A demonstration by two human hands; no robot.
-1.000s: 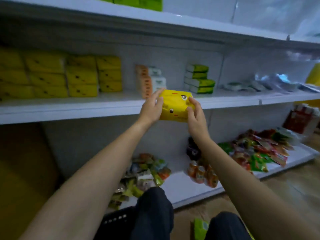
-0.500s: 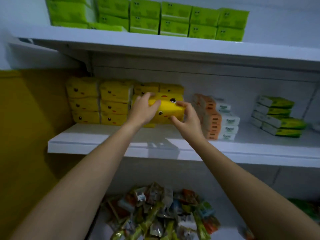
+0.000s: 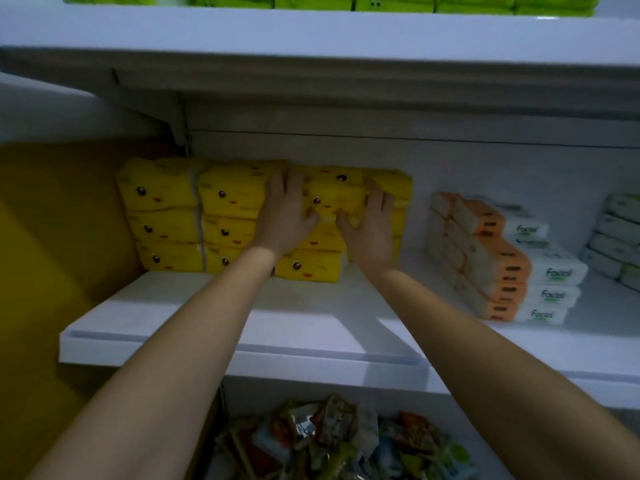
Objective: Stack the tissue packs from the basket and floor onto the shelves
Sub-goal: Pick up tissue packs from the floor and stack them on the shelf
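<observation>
A yellow tissue pack (image 3: 334,199) with a cartoon face sits on top of the third stack of yellow tissue packs (image 3: 162,216) at the back of the white middle shelf (image 3: 242,327). My left hand (image 3: 287,213) holds its left side and my right hand (image 3: 372,220) holds its right side. Both thumbs lie on its front lower edge. The pack rests level with the top row of the neighbouring stacks. Basket and floor are out of view.
Orange-and-white tissue packs (image 3: 502,265) are stacked to the right on the same shelf, with pale packs (image 3: 620,237) at the far right. Green packs (image 3: 381,1) line the shelf above. Snack bags (image 3: 329,441) fill the shelf below. A yellow wall (image 3: 52,254) stands at the left.
Both hands carried the yellow pack up and left from in front of the shelf edge and set it onto the third yellow stack. The view moved closer to the shelf.
</observation>
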